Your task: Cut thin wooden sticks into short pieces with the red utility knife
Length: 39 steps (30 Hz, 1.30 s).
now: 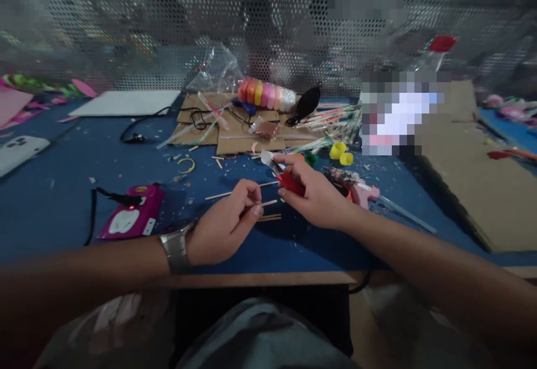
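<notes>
My left hand, with a metal watch on the wrist, is closed in a pinch on a thin wooden stick that points right. My right hand wraps round a red object with a grey-and-whitish tip; its exact kind is partly hidden by the fingers. That tip points up and left, just above the stick. Under and beside my hands, more thin wooden sticks lie on the blue tabletop. Right of my right hand rests a pink glue gun with a clear glue stick.
A purple power box with a plugged-in black cable is at left. Behind my hands, cardboard bears colourful clay tubs and striped straws. Yellow caps sit near the glue gun. Large cardboard covers the right side.
</notes>
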Available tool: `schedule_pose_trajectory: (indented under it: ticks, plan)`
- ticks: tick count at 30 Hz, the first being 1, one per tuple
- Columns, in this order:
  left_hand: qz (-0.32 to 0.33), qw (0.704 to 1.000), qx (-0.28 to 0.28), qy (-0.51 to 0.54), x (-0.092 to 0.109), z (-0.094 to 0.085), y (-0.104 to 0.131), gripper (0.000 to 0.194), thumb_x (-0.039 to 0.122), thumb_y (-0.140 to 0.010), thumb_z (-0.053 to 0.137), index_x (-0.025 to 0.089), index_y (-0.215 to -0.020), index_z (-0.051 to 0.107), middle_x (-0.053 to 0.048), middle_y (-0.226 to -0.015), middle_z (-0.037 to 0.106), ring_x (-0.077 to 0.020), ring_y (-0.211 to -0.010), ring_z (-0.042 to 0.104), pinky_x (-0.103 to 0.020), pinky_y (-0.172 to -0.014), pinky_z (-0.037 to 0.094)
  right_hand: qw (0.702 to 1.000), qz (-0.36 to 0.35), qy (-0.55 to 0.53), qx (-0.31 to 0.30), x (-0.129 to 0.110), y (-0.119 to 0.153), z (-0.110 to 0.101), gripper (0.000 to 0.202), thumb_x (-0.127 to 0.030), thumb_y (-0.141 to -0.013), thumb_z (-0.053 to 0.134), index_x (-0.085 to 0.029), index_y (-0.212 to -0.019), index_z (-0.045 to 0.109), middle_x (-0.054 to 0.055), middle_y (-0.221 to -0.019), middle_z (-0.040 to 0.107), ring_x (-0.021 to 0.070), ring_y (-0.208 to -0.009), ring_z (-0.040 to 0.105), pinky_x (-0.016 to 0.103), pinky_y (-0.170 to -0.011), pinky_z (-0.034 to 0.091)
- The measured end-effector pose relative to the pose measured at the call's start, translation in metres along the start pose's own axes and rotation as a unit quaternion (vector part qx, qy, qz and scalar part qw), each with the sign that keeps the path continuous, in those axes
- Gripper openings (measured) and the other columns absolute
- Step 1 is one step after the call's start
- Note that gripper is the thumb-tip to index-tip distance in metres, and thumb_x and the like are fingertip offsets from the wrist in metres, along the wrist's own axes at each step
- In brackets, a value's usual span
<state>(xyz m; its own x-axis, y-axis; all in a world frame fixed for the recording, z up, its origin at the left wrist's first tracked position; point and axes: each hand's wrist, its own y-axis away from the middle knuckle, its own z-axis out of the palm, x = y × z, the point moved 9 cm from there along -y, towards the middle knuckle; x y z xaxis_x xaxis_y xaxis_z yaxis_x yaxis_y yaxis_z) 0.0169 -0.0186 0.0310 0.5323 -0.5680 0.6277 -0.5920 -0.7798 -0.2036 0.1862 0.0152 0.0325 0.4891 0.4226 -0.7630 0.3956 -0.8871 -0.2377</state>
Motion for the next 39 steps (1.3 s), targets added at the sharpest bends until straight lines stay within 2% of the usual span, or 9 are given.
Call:
schedule_pose_trajectory:
  ticks: [4,8,11,14,17,26,31,35,39]
  plan:
    - [0.017,0.998,-0.026,-0.058,0.005,-0.013,0.000,0.009,0.032,-0.119,0.043,0.026,-0.122,0.048,0.005,-0.083,0.076,-0.0178,-0.069,0.072,-0.030,-0.066,0.046,0.998,0.009,0.058,-0.030,-0.005,-0.004,-0.007,0.064,-0.028,-0.100,0.069,-0.022,-0.162,0.056,0.015,-0.141,0.079,0.0329,-0.119,0.078,0.050,-0.106,0.060]
    - [0.035,0.988,-0.036,-0.144,0.002,-0.026,0.003,0.018,0.035,-0.119,0.046,0.025,-0.123,0.060,0.002,-0.084,0.078,-0.0215,-0.069,0.073,-0.032,-0.064,0.040,0.992,0.035,0.116,-0.037,-0.002,-0.004,-0.024,0.060,-0.034,-0.101,0.070,-0.021,-0.160,0.061,0.017,-0.144,0.080,0.0380,-0.124,0.078,0.053,-0.107,0.060]
    - [0.063,0.978,-0.037,-0.196,0.000,-0.030,0.007,0.031,0.039,-0.120,0.045,0.024,-0.112,0.071,-0.003,-0.085,0.078,-0.0251,-0.077,0.073,-0.036,-0.072,0.045,0.987,0.051,0.148,-0.027,0.001,0.002,-0.040,0.055,-0.042,-0.106,0.066,-0.019,-0.156,0.065,0.019,-0.147,0.080,0.0403,-0.127,0.077,0.054,-0.108,0.059]
    - [0.090,0.971,-0.035,-0.220,0.002,-0.031,0.007,0.037,0.038,-0.121,0.045,0.022,-0.109,0.076,-0.008,-0.106,0.081,-0.0283,-0.097,0.075,-0.040,-0.086,0.052,0.983,0.063,0.172,-0.033,0.000,0.010,-0.048,0.053,-0.045,-0.107,0.065,-0.021,-0.154,0.067,0.017,-0.142,0.082,0.0388,-0.122,0.079,0.051,-0.104,0.060]
    - [0.103,0.966,-0.036,-0.234,0.006,-0.026,0.001,0.038,0.037,-0.120,0.047,0.020,-0.112,0.080,-0.011,-0.117,0.079,-0.0297,-0.104,0.073,-0.042,-0.090,0.054,0.978,0.066,0.190,-0.051,-0.003,0.013,-0.045,0.055,-0.047,-0.107,0.068,-0.022,-0.157,0.066,0.015,-0.138,0.084,0.0373,-0.115,0.081,0.047,-0.098,0.059]
    - [0.105,0.970,-0.064,-0.209,0.009,0.010,-0.020,0.021,0.026,-0.113,0.064,0.020,-0.109,0.083,-0.007,-0.109,0.079,-0.0260,-0.101,0.073,-0.040,-0.088,0.056,0.971,0.039,0.218,-0.093,0.011,-0.003,-0.019,0.056,-0.041,-0.108,0.073,-0.022,-0.159,0.064,0.014,-0.125,0.087,0.0329,-0.102,0.081,0.041,-0.089,0.057]
    - [0.082,0.980,-0.077,-0.167,0.000,0.010,-0.014,0.027,0.037,-0.116,0.061,0.021,-0.116,0.083,-0.009,-0.115,0.081,-0.0275,-0.106,0.076,-0.042,-0.094,0.059,0.969,0.022,0.228,-0.095,0.018,0.005,-0.011,0.060,-0.041,-0.107,0.072,-0.018,-0.162,0.062,0.018,-0.136,0.085,0.0373,-0.115,0.082,0.046,-0.099,0.059]
    - [0.080,0.983,-0.093,-0.136,0.001,0.010,-0.008,0.039,0.050,-0.110,0.072,0.020,-0.133,0.078,-0.013,-0.131,0.080,-0.0317,-0.120,0.076,-0.046,-0.103,0.061,0.966,0.020,0.244,-0.086,0.023,0.010,-0.013,0.060,-0.042,-0.109,0.068,-0.019,-0.164,0.060,0.021,-0.146,0.082,0.0422,-0.127,0.080,0.053,-0.106,0.059]
    - [0.075,0.985,-0.095,-0.122,0.001,0.010,-0.004,0.031,0.037,-0.112,0.069,0.019,-0.137,0.077,-0.012,-0.131,0.079,-0.0309,-0.120,0.076,-0.045,-0.104,0.061,0.967,0.008,0.244,-0.073,0.021,0.012,-0.018,0.057,-0.041,-0.109,0.067,-0.019,-0.162,0.063,0.019,-0.140,0.085,0.0415,-0.123,0.082,0.052,-0.104,0.062]
